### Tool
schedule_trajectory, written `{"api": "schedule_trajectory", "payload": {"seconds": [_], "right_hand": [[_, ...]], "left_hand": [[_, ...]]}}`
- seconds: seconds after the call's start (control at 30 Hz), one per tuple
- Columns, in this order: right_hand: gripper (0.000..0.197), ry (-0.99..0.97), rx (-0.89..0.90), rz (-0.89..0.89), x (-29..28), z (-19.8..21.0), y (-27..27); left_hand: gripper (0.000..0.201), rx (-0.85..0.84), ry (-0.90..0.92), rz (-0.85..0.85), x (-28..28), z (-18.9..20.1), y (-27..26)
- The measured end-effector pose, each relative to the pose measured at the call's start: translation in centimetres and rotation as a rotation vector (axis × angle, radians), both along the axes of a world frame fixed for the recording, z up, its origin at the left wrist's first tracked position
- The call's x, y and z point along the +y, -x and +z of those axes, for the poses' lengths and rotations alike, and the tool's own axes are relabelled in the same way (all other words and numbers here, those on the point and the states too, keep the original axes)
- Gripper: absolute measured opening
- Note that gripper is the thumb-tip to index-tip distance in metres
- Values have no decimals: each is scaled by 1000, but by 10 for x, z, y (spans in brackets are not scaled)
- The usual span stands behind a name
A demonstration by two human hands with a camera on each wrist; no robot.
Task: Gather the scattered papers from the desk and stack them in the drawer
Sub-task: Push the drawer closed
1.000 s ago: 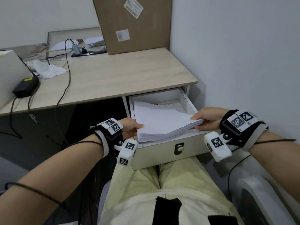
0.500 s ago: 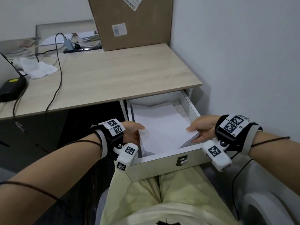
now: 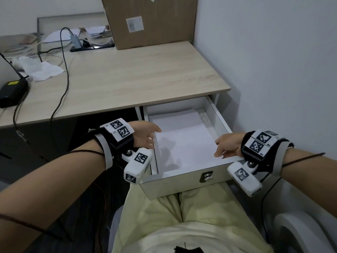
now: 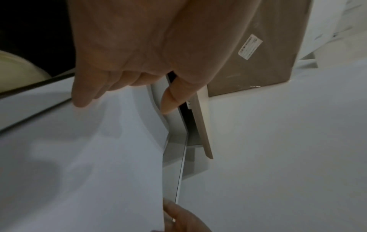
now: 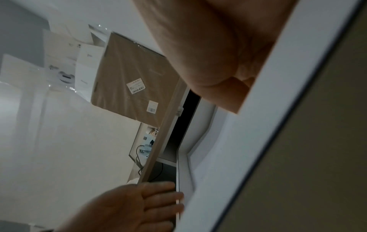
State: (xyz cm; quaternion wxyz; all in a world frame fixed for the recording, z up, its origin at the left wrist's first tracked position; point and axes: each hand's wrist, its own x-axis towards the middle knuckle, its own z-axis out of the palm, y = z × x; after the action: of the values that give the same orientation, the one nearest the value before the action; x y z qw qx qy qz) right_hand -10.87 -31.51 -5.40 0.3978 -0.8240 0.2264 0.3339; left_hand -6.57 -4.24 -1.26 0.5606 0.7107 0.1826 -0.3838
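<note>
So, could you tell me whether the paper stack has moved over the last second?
Yes. The paper stack has gone down: earlier its near edge rode above the drawer front, and now it lies flat inside, below the rim.

The open drawer [image 3: 184, 172] is looked down on from the head; it is seen close from either side by both wrist views, the cardboard box [image 4: 264, 51] shared behind.

- Cardboard box [image 3: 149, 21], 12 o'clock on desk [image 3: 127, 79]: top cut off; label unreadable.
- Right hand [image 3: 228, 145] fingertips: hidden behind drawer [image 3: 182, 181] wall in the right wrist view.
</note>
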Motion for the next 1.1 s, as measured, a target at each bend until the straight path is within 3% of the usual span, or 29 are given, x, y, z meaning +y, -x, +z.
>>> {"api": "schedule_trajectory", "payload": {"seconds": [0.2, 0.37, 0.43, 0.5, 0.57, 0.6, 0.67, 0.8, 1.1], "right_hand": [[15, 123, -7, 186, 0, -6, 1], [60, 228, 36, 288, 4, 3, 4], [70, 220, -51, 243, 5, 12, 12], [59, 75, -298, 106, 6, 26, 25], [28, -161, -545, -47, 5, 40, 44], [16, -218, -570, -51, 5, 47, 56], [21, -211, -464, 70, 4, 52, 77], [29, -112, -139, 265, 15, 34, 107], [32, -98, -432, -57, 36, -15, 86]], "left_hand": [[54, -98, -48, 43, 14, -5, -1], [54, -121, -38, 86, 15, -7, 8], [56, -134, -30, 89, 15, -7, 10], [55, -149, -21, 86, 17, -5, 12], [49, -164, -11, 75, 19, -4, 13], [44, -170, -6, 66, 20, -3, 14], [33, -182, -1, 58, 21, 0, 16], [30, -228, 7, 69, 24, 1, 17], [27, -315, -22, 161, 48, 4, 10]]}}
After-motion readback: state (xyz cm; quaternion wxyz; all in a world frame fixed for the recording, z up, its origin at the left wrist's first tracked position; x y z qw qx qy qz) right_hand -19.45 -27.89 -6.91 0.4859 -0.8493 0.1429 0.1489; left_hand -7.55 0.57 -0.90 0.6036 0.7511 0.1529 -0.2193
